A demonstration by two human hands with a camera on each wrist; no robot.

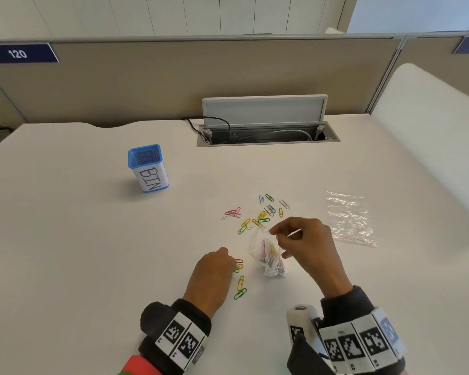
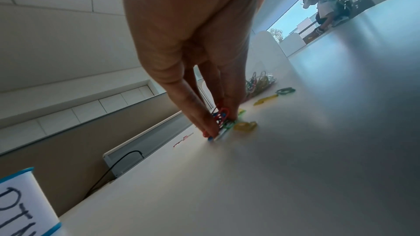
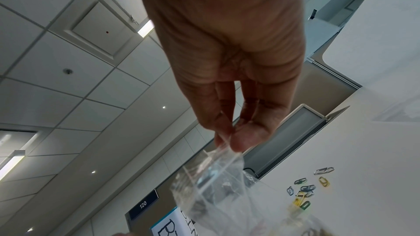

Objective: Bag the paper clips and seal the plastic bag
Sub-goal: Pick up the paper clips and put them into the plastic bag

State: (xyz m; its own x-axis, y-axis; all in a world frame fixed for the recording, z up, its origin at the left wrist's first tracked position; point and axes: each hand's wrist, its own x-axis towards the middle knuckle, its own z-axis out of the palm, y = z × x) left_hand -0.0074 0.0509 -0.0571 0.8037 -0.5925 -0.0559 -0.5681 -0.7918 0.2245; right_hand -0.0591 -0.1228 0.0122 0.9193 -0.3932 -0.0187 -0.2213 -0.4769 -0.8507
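Note:
A small clear plastic bag (image 1: 268,253) with several coloured paper clips inside hangs upright, its bottom on the white desk (image 1: 92,253). My right hand (image 1: 275,234) pinches the bag's top edge (image 3: 223,150) between thumb and fingertips. My left hand (image 1: 232,262) is down on the desk left of the bag, its fingers (image 2: 202,114) pinching a small bunch of paper clips (image 2: 221,117). A yellow clip (image 1: 240,282) and a green clip (image 1: 240,293) lie just beside that hand. Several loose clips (image 1: 257,213) are scattered farther back.
A second clear bag (image 1: 349,217) lies flat to the right. A blue mesh holder labelled BIN (image 1: 148,167) stands at the back left. An open cable hatch (image 1: 266,131) with cords sits at the desk's far edge, before a partition.

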